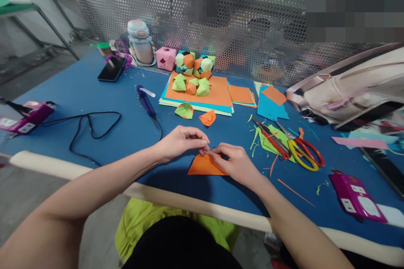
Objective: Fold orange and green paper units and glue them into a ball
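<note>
An orange folded paper (pixel 206 165) lies on the blue table near its front edge, its wide side toward me. My left hand (pixel 183 143) pinches at the paper's top edge from the left, fingers curled. From the right, my right hand (pixel 232 160) grips the same paper with thumb and fingers. The two hands' fingertips nearly meet at the top of the paper. Just beyond them lie a small folded orange piece (pixel 207 117) and a folded green piece (pixel 184 110).
Behind are stacked coloured sheets (pixel 217 88), paper shapes and a bottle (pixel 140 44). A glue gun (pixel 145 101) with its cord lies left. Scissors (pixel 304 151), a cutter (pixel 273 138), paper scraps and a purple power socket (pixel 358 197) are at right.
</note>
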The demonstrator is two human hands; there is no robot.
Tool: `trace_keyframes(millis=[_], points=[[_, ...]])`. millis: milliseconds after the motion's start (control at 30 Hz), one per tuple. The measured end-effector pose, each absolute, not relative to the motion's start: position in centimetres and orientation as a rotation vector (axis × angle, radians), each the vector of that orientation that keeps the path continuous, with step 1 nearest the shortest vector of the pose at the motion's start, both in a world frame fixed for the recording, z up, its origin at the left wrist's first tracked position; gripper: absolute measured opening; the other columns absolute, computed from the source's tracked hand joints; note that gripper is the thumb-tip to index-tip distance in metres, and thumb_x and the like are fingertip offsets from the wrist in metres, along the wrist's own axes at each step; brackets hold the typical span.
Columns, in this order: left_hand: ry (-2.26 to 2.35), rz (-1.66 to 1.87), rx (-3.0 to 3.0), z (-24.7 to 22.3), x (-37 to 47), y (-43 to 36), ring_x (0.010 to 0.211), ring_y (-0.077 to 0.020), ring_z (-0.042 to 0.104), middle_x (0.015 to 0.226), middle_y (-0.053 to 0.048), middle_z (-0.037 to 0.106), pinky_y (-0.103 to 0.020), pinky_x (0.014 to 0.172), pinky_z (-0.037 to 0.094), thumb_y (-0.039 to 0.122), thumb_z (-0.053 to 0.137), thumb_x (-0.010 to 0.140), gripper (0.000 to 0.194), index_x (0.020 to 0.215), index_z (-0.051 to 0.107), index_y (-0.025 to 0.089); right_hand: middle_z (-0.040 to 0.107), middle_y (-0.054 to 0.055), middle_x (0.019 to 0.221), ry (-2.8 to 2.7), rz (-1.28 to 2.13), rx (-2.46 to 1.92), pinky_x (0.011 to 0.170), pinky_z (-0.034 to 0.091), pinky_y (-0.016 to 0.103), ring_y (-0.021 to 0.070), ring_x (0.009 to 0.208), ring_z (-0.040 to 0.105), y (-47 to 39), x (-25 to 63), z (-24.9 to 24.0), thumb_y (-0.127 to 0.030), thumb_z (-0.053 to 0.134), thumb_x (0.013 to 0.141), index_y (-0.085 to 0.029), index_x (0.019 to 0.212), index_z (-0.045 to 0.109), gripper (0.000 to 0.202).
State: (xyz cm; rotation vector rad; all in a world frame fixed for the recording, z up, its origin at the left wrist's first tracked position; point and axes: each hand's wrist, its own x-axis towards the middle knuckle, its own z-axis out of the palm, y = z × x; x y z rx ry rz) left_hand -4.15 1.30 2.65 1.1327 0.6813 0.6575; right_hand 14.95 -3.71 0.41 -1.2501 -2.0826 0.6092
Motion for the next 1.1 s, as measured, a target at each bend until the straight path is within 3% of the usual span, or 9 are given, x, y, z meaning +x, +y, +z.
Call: trace_keyframes(millis=[200,500,667,767,833,900,933,1000,1100], points=[[0.634,0.623,1.133,2.3,-4.1,1.5,0.067,-0.0140,0.066,0.071,-0.006,0.070,-0.028,0.069,0.052,0.026,0.067,0.072,0.018,0.082,0.069,0.010,0.062,0.001,0.066,-2.084,0.618,-1.239,0.058,0.042,0.022,0.0114,0.060,0.056,-3.9,15.1,0.4,-0.014,0.053,0.083,-0.017,0.070,0.063,0.017],[0.921,0.641,1.259,2.4,-3.5,1.5,0.062,-0.0129,0.065,0.065,-0.004,0.070,-0.026,0.066,0.053,0.022,0.073,0.062,0.014,0.068,0.067,0.011,0.064,0.002,0.066,-2.075,0.639,-1.222,0.058,0.042,0.023,0.0118,0.059,0.057,-3.6,14.9,-0.2,-0.015,0.052,0.083,-0.016,0.069,0.063,0.017],[0.844,0.452,1.555,4.8,-0.2,2.0,0.054,-0.0097,0.059,0.058,0.000,0.064,-0.022,0.057,0.048,0.021,0.063,0.070,0.010,0.066,0.064,0.012,0.067,0.004,0.069,-1.985,0.697,-1.239,0.061,0.045,0.025,0.0143,0.063,0.060,-3.5,14.8,-1.0,-0.020,0.053,0.081,-0.016,0.069,0.064,0.016],[0.746,0.439,1.870,6.1,3.8,2.7,0.047,-0.0089,0.051,0.050,0.003,0.056,-0.020,0.048,0.040,0.030,0.056,0.077,0.024,0.061,0.059,0.013,0.066,0.002,0.064,-1.964,0.723,-1.259,0.060,0.045,0.025,0.0153,0.062,0.061,-3.3,15.1,-1.4,-0.019,0.052,0.079,-0.016,0.066,0.064,0.017],[0.684,0.518,2.134,6.2,7.1,3.5,0.051,-0.0100,0.051,0.049,0.001,0.054,-0.021,0.051,0.038,0.031,0.051,0.081,0.032,0.055,0.057,0.013,0.067,0.002,0.063,-1.958,0.752,-1.260,0.059,0.046,0.024,0.0152,0.062,0.061,-3.2,15.2,-1.4,-0.017,0.051,0.078,-0.016,0.068,0.065,0.017],[0.563,0.520,2.324,5.6,10.3,4.3,0.062,-0.0127,0.056,0.064,-0.002,0.064,-0.023,0.059,0.040,0.023,0.050,0.080,0.022,0.067,0.064,0.012,0.067,0.002,0.064,-1.949,0.775,-1.264,0.057,0.045,0.024,0.0145,0.060,0.060,-3.1,15.3,-1.2,-0.017,0.051,0.078,-0.016,0.069,0.066,0.018],[0.491,0.506,2.389,5.2,11.7,4.7,0.071,-0.0140,0.058,0.078,-0.004,0.068,-0.023,0.064,0.042,0.015,0.054,0.075,0.015,0.083,0.066,0.012,0.067,0.002,0.065,-1.943,0.782,-1.268,0.057,0.045,0.023,0.0143,0.060,0.060,-3.1,15.3,-1.2,-0.017,0.051,0.078,-0.015,0.069,0.066,0.018],[0.413,0.497,2.432,4.4,13.8,5.4,0.089,-0.0160,0.060,0.107,-0.007,0.066,-0.023,0.074,0.043,0.005,0.054,0.068,0.048,0.115,0.057,0.013,0.068,0.003,0.067,-1.935,0.788,-1.273,0.057,0.045,0.023,0.0142,0.060,0.061,-3.1,15.2,-1.0,-0.019,0.052,0.079,-0.015,0.069,0.067,0.018],[0.422,0.491,2.424,3.9,14.8,6.1,0.093,-0.0164,0.061,0.107,-0.008,0.067,-0.024,0.078,0.044,0.004,0.047,0.073,0.040,0.109,0.063,0.012,0.069,0.004,0.069,-1.932,0.793,-1.274,0.058,0.045,0.023,0.0135,0.060,0.060,-3.1,15.4,-0.9,-0.018,0.053,0.079,-0.014,0.069,0.067,0.018]])
